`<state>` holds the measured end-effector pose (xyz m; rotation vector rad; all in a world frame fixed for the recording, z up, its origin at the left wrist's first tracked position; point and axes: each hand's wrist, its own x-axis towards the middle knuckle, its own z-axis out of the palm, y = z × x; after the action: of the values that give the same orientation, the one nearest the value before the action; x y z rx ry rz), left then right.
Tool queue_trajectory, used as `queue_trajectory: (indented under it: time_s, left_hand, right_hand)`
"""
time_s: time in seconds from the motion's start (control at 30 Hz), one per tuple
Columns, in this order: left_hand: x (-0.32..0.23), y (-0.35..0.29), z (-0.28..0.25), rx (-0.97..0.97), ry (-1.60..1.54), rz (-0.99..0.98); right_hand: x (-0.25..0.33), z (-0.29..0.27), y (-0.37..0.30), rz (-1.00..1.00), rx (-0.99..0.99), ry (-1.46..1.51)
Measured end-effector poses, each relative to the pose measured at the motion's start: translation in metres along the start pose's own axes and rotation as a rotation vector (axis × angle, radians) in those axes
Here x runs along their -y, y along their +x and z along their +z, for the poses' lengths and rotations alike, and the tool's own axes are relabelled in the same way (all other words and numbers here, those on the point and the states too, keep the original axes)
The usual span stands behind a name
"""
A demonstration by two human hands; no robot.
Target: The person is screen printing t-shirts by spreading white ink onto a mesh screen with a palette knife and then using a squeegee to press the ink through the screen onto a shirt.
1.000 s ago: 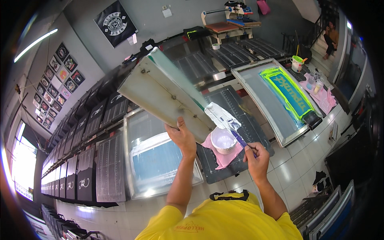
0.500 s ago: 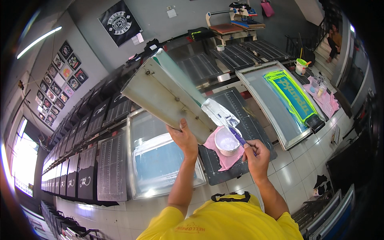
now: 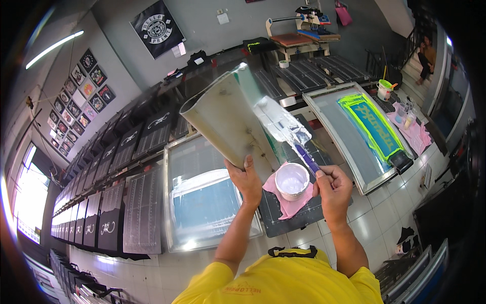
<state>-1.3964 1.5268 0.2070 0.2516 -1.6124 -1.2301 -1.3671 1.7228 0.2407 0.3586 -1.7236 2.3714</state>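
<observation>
- Apparent step: working white paste [image 3: 276, 116] with purple-handled spatula [image 3: 306, 156] beside squeegee [image 3: 220, 124]; loading or scraping, cannot tell which.
- In left grip [image 3: 247, 181]: squeegee, clasped near lower end, tilted, thumb on near face.
- In right grip [image 3: 333, 191]: spatula, clasped by handle, coated end upward beside green blade [image 3: 247, 85]; contact not clear.
- Below: white tub [image 3: 291, 196] with paste inside, on pink cloth [image 3: 287, 211] over black desk [image 3: 274, 228].
- Next move, as judged: steady the squeegee, draw the spatula along the blade, direct excess over the tub.
- Writing: on black wall poster [image 3: 158, 29] in white, on screen frame [image 3: 334, 120] in large letters over blue, on yellow shirt [image 3: 288, 276] in small reddish print.
</observation>
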Motion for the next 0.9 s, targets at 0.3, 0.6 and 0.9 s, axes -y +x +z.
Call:
queue_trajectory:
  time_s: [0.3,0.6,0.9]
  left_hand:
    - [-0.013,-0.003,0.004,0.014,-0.027,0.040]
    - [-0.001,-0.002,0.002,0.019,-0.014,-0.025]
    - [0.017,0.002,-0.017,-0.015,0.014,0.047]
  right_hand:
    - [0.052,-0.007,0.009,0.035,0.017,0.070]
    - [0.068,-0.006,0.027,0.108,0.073,0.211]
    - [0.054,-0.018,0.035,0.092,0.015,0.162]
